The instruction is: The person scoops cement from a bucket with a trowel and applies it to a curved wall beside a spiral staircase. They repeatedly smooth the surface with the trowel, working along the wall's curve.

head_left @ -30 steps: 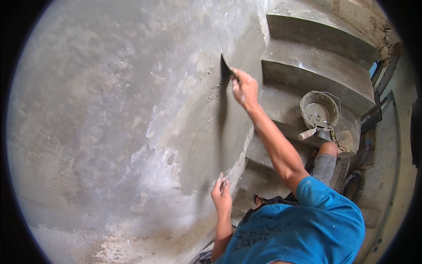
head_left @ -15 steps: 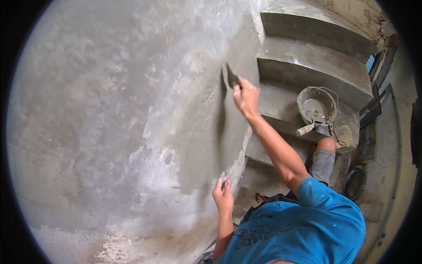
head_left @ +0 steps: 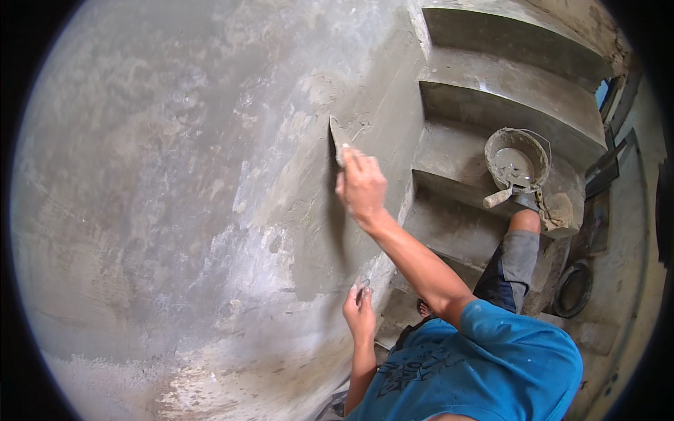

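Observation:
My right hand (head_left: 361, 182) grips a trowel (head_left: 335, 137), its blade laid against the grey plastered wall (head_left: 168, 182) over a patch of smoother, wet-looking render (head_left: 379, 91) that shows streaks and ridges. Lower down, my left hand (head_left: 359, 316) is close to the wall, fingers curled round a small thin object that I cannot make out. A bucket (head_left: 516, 144) holding grey mix stands on a step at my right, with a second trowel (head_left: 497, 198) lying across its near rim, its pale handle sticking out.
Curved concrete steps (head_left: 505, 70) rise along the wall's right side. A rough block (head_left: 558, 214) lies beside the bucket. My bent knee (head_left: 523, 221) is just below them. A dark round object (head_left: 572, 288) and some framed items (head_left: 600, 175) are at the far right.
My right hand and its trowel have moved down and to the left along the wall. My left hand has shifted slightly right. The bucket appears a little higher and further right in the picture.

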Action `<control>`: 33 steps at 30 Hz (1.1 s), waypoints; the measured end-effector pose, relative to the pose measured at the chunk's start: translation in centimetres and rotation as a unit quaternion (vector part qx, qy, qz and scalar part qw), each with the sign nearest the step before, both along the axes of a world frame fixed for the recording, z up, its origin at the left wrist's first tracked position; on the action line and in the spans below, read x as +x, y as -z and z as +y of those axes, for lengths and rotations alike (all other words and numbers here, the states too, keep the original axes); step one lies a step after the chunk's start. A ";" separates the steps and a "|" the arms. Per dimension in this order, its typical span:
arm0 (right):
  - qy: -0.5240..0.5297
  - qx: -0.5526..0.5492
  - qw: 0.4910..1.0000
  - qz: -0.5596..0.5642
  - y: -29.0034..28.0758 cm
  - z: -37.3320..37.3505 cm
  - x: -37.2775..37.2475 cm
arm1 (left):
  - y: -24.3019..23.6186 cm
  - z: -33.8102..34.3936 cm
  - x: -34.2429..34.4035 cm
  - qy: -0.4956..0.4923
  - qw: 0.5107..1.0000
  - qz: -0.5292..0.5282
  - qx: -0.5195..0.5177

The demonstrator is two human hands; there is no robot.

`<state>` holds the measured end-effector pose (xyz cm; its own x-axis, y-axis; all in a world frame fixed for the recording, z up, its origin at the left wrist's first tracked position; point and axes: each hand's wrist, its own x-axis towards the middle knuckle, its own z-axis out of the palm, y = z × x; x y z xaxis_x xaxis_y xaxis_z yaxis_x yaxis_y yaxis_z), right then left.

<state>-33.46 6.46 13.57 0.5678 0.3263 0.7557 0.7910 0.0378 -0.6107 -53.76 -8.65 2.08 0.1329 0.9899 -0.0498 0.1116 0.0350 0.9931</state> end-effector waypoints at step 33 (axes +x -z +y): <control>-0.149 -0.153 0.944 0.250 -18.0 0.8 7.7 | 3.4 0.5 1.7 0.061 0.998 -0.009 -0.021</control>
<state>-25.80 7.27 31.58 0.6772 0.6874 0.2625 0.3829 -0.0245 -0.9235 -52.11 -8.18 -1.28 0.2529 0.9636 -0.0870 0.0989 0.0637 0.9931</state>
